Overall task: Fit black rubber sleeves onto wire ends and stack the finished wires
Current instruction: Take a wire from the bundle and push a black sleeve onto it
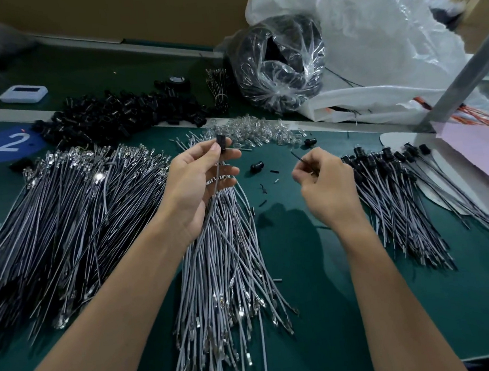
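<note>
Three lots of wire on the green table [318,267]. Far left: large heap of bare wires [63,219], metal terminals pointing away, no sleeves on them; behind it, a pile of loose black sleeves [118,113]. Centre: a smaller fan of grey wires [227,269], also without sleeves. Left hand [198,180] is raised above that fan; thumb and forefinger pinch one wire [216,176] near its top, other fingers spread loosely. A black sleeve [221,142] sits at that wire's upper end, just above the fingertips; whether it is fully seated cannot be told. A stray sleeve [256,166] lies on the table between the hands. Right hand [322,178] is well apart from the left, fingers curled, pinching a thin dark piece [298,156] that pokes out up and to the left; wire end or tool, not resolvable. Far right: stack of finished wires [391,190], sleeved heads together at the far end. Judgement: fitting step in hand, sleeve on or nearly on. Next move likely calls for a check that the sleeve is seated, then carrying the wire across to the right and laying it down with its head level with the others in the stack.
</note>
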### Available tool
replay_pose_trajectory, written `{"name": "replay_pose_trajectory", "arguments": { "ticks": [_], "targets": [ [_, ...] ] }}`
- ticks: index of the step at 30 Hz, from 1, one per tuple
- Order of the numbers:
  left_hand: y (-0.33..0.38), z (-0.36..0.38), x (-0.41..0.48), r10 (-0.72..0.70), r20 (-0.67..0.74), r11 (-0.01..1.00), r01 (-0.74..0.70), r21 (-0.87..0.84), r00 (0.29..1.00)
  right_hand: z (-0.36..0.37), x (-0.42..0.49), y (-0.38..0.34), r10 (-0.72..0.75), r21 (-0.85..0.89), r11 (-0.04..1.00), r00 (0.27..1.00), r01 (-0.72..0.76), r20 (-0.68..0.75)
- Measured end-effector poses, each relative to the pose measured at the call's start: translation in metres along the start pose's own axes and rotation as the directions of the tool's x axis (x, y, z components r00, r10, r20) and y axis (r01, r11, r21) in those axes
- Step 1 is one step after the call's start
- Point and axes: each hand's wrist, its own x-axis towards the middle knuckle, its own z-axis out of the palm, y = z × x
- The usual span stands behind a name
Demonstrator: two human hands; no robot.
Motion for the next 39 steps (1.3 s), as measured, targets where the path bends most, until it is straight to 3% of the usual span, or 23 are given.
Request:
{"name": "replay_pose_trajectory", "arguments": {
  "ticks": [12,22,24,26,31,39],
  "targets": [
    [-0.001,0.002,0.001,0.002,-0.007,1.0,-0.002,-0.005,1.0,0.013,-0.008,-0.005,-0.108,-0.028,0.992,0.926,0.127,0.363],
    [-0.001,0.003,0.001,0.0,-0.015,1.0,0.0,0.005,1.0,0.018,-0.01,-0.006,-0.134,-0.048,0.985,0.915,0.164,0.38],
    [-0.001,0.003,0.001,0.0,-0.013,1.0,0.0,0.005,1.0,0.017,-0.01,-0.006,-0.124,0.009,0.991,0.922,0.13,0.366],
    [-0.001,0.003,0.001,-0.003,-0.013,1.0,0.003,0.002,1.0,0.014,-0.01,-0.006,-0.107,0.171,0.984,0.934,0.05,0.342],
    [-0.001,0.003,0.0,-0.004,-0.018,1.0,0.005,0.009,1.0,0.003,-0.01,-0.011,-0.064,0.483,0.869,0.947,-0.102,0.316],
    [-0.001,0.004,-0.001,-0.009,-0.021,1.0,0.009,0.004,1.0,0.001,-0.01,-0.012,-0.024,0.501,0.849,0.937,-0.165,0.348]
  ]
}}
